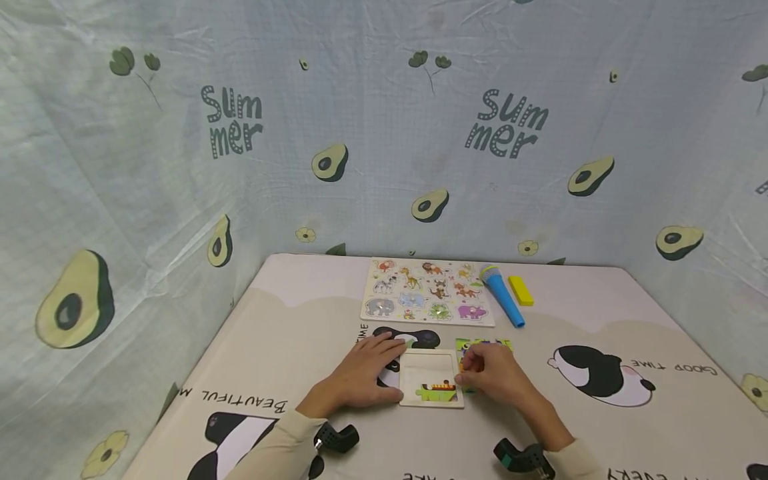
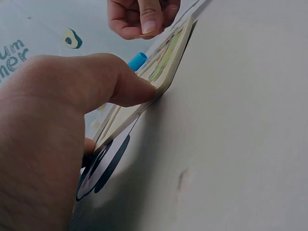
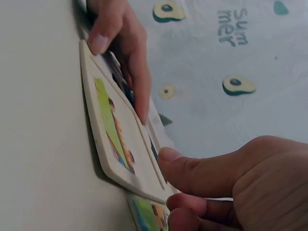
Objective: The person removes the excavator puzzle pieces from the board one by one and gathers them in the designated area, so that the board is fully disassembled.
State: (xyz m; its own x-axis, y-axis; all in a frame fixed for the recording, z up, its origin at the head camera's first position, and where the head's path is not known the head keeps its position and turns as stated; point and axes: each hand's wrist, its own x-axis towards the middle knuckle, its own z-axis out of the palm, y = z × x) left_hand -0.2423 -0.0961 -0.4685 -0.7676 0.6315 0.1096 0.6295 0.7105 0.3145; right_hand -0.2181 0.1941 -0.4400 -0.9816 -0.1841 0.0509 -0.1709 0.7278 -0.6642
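Observation:
A small pale puzzle tray [image 1: 426,365] lies on the table, with joined green and orange pieces [image 1: 437,395] in its lower right part. My left hand [image 1: 365,373] holds the tray's left side, thumb at the near corner and fingers toward the far corner. The left wrist view shows that thumb pressing the tray rim [image 2: 126,120]. Over the tray's right edge is my right hand [image 1: 495,373], its fingers loosely bent. Nothing shows between its thumb and fingertips in the right wrist view. Partly under this hand lie colourful loose puzzle pieces [image 1: 504,345].
Behind the tray lies a large animal peg puzzle board [image 1: 396,275]. To its right are a blue toy microphone [image 1: 505,299] and a yellow block [image 1: 521,291]. Printed cloth covers the table [image 1: 312,307], and a patterned curtain [image 1: 372,120] hangs around its back and sides.

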